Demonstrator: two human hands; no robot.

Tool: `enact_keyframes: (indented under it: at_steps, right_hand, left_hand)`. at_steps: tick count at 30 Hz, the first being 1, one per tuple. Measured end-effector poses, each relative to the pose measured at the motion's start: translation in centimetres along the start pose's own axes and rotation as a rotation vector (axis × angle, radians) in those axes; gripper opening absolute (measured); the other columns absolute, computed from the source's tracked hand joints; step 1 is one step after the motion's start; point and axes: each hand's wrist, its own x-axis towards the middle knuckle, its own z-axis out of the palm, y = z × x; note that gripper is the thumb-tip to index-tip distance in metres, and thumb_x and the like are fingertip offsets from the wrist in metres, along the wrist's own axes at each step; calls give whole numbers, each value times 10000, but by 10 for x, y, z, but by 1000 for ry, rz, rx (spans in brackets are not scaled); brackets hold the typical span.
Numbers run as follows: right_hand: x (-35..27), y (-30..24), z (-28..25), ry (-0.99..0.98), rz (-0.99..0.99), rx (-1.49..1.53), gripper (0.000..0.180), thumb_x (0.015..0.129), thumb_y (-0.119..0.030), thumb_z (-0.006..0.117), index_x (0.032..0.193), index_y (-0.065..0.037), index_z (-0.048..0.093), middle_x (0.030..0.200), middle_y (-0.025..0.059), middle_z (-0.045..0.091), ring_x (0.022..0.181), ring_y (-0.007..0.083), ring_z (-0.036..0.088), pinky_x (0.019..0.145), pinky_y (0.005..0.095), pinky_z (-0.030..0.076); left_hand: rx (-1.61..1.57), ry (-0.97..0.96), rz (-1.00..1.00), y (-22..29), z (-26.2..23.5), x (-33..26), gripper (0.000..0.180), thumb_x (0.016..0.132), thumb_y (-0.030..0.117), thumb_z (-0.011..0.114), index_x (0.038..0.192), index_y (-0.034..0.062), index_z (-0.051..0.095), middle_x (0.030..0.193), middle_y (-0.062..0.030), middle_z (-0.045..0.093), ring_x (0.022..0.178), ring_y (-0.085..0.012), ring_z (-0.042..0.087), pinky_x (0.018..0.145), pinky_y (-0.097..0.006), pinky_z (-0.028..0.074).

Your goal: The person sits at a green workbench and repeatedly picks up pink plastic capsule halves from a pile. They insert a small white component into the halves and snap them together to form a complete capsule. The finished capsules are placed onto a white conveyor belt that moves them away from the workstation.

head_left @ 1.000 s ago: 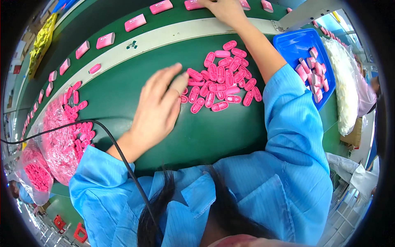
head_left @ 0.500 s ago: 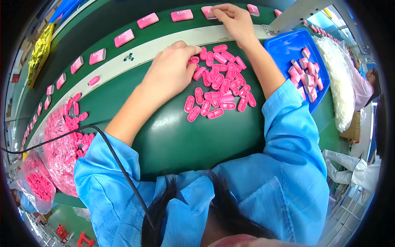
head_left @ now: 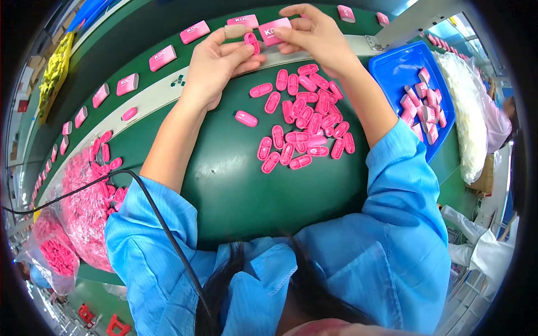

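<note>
Between the fingertips of my left hand (head_left: 216, 64) is a small pink oval cap (head_left: 253, 45), its hollow side showing. A tan covering wraps one finger of that hand. My right hand (head_left: 320, 40) pinches a flat pink rectangular case (head_left: 272, 32) with white print, held just right of the cap; the two are apart. Below the hands, a loose pile of similar pink caps (head_left: 305, 117) lies on the green worktop (head_left: 224, 190). One cap (head_left: 246, 118) rests by itself left of the pile.
Beyond a pale rail (head_left: 150, 105), a row of pink cases (head_left: 162, 57) lies on a green belt. At right stands a blue tray (head_left: 386, 73) holding several cases. Plastic bags of pink caps (head_left: 84, 190) sit at left, with a black cable (head_left: 134, 176) crossing before them.
My right hand has lifted a case off the belt and brought it left. My left hand has moved up and left, now with a cap. Another cap now lies apart from the pile.
</note>
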Motion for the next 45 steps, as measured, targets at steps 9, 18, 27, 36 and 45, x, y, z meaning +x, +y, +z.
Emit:
enact_keyframes:
  at_steps: [9,18,27,36,45]
  right_hand:
    - [-12,12,6,-76,-12,183,337,906,-104,685,1199,40,601,1048,117,688,915,167,690,835,271,571]
    - [-14,16,2,-41,-59,156,351,883,-66,706,1200,38,599,1052,117,690,936,166,678,857,287,565]
    - [-17,10,21,68,-145,219,261,892,4,659,1140,58,600,985,99,701,839,140,676,761,261,568]
    - [56,15,21,133,-66,-288,329,834,-172,737,1081,34,671,841,142,709,669,185,674,615,315,541]
    - [63,20,-21,73,-242,-1039,216,868,-202,645,876,14,663,1000,206,665,941,368,642,780,425,535]
  left_hand:
    - [105,111,97,-1,4,-1,394,875,91,717,1238,-28,619,1063,-109,711,937,-155,688,868,-273,557]
    - [432,145,205,-4,3,2,424,835,152,743,1198,-47,650,1103,-166,703,1011,-198,684,912,-296,531]
    - [794,153,238,2,37,-21,581,909,20,544,1428,-114,319,1089,-308,652,1053,-333,674,866,-360,529]
    - [1096,-118,266,17,-3,-18,511,713,207,775,1179,40,648,1246,-139,557,1162,-297,536,1022,-382,437]
    - [1006,-61,268,10,10,-20,251,773,141,765,997,39,716,922,-84,682,872,-221,648,826,-325,521]
